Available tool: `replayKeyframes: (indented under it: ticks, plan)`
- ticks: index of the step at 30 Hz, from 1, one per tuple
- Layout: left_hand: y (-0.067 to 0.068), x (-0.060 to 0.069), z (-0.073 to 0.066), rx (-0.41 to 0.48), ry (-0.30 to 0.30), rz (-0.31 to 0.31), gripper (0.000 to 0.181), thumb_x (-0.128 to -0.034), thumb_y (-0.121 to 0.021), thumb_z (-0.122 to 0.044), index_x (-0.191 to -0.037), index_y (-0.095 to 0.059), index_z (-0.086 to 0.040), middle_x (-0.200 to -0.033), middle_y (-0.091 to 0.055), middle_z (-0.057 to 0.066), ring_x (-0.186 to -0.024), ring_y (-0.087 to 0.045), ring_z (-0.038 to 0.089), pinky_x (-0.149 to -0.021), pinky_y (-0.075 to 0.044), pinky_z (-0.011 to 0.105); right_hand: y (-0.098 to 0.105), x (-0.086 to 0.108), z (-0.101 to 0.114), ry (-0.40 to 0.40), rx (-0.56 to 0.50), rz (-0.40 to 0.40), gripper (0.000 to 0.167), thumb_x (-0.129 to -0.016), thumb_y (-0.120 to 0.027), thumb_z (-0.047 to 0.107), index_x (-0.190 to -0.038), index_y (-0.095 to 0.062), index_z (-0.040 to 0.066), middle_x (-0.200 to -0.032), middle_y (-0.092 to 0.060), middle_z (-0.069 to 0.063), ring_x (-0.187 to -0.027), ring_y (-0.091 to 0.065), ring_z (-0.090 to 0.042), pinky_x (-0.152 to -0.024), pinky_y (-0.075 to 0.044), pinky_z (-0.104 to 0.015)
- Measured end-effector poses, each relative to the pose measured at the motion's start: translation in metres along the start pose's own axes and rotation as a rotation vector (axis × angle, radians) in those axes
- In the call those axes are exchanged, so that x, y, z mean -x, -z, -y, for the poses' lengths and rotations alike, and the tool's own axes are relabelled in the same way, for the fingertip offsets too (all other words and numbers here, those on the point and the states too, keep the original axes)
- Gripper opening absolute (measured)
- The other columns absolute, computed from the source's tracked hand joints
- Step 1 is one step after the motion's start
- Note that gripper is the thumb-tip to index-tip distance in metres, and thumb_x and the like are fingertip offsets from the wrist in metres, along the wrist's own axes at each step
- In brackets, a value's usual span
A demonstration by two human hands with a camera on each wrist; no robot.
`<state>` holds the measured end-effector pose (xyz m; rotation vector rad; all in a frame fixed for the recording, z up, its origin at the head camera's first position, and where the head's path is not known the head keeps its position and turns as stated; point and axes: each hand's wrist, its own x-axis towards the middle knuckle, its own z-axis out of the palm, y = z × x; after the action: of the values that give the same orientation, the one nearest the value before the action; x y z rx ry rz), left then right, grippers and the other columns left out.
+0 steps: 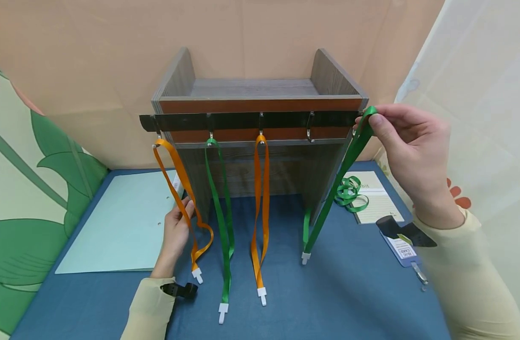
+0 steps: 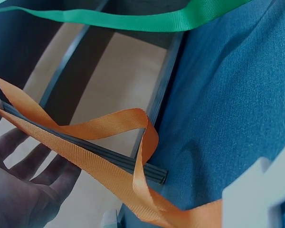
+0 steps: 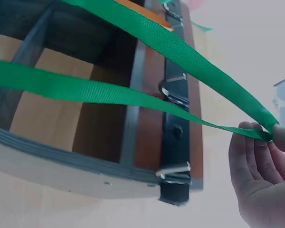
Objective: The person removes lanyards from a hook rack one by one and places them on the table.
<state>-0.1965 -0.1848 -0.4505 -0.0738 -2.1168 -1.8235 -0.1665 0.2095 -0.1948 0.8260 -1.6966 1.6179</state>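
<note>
My right hand (image 1: pixel 417 151) pinches the top of a green lanyard (image 1: pixel 337 177) beside the right end of the black hook rail (image 1: pixel 238 121); its white clip hangs low. In the right wrist view, the lanyard (image 3: pixel 190 59) runs in two strands to the thumb and fingers of that hand (image 3: pixel 268 190). My left hand (image 1: pixel 174 236) is at the rack's left side panel, behind the hanging orange lanyard (image 1: pixel 181 174). Its fingers lie fairly straight against the panel in the left wrist view, where the hand (image 2: pixel 26 190) is beside the orange strap (image 2: pixel 95 166).
From the rail of the grey rack (image 1: pixel 253 87) also hang a green lanyard (image 1: pixel 220 212) and another orange lanyard (image 1: pixel 265 203). A pale board (image 1: pixel 119 222) lies left. At right are a coiled green lanyard (image 1: pixel 348 190), an open notebook (image 1: pixel 376 205) and a blue card holder (image 1: pixel 397 248).
</note>
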Motion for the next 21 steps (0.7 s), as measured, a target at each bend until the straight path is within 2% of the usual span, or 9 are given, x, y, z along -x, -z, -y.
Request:
replayKeyframes:
  ticks: [5, 11, 21]
  plan:
    - [0.0, 0.0, 0.001, -0.01, 0.012, -0.007, 0.041, -0.1008, -0.05, -0.024, -0.129, -0.057, 0.004, -0.117, -0.061, 0.022, -0.092, -0.059, 0.009, -0.08, -0.046, 0.021, 0.01, -0.004, 0.002, -0.021, -0.043, -0.068, 0.018, -0.085, -0.063, -0.01, -0.099, -0.062, -0.023, -0.089, -0.068, -0.023, -0.078, -0.067, -0.026, -0.08, -0.051, -0.028]
    - [0.0, 0.0, 0.0, -0.024, 0.019, -0.006, 0.042, -0.1008, -0.05, -0.027, -0.128, -0.057, 0.004, -0.117, -0.061, 0.022, -0.092, -0.058, 0.01, -0.081, -0.045, 0.023, 0.022, -0.011, 0.002, -0.013, -0.084, -0.111, 0.021, -0.085, -0.063, -0.01, -0.098, -0.058, -0.027, -0.086, -0.066, -0.028, -0.077, -0.067, -0.031, -0.079, -0.052, -0.033]
    - [0.001, 0.0, -0.002, -0.017, 0.034, 0.003, 0.039, -0.1012, -0.049, -0.022, -0.13, -0.056, 0.003, -0.118, -0.06, 0.022, -0.094, -0.058, 0.008, -0.083, -0.044, 0.023, 0.045, -0.017, -0.002, -0.058, -0.054, -0.189, 0.024, -0.084, -0.066, -0.008, -0.096, -0.059, -0.027, -0.083, -0.067, -0.026, -0.074, -0.067, -0.028, -0.077, -0.052, -0.029]
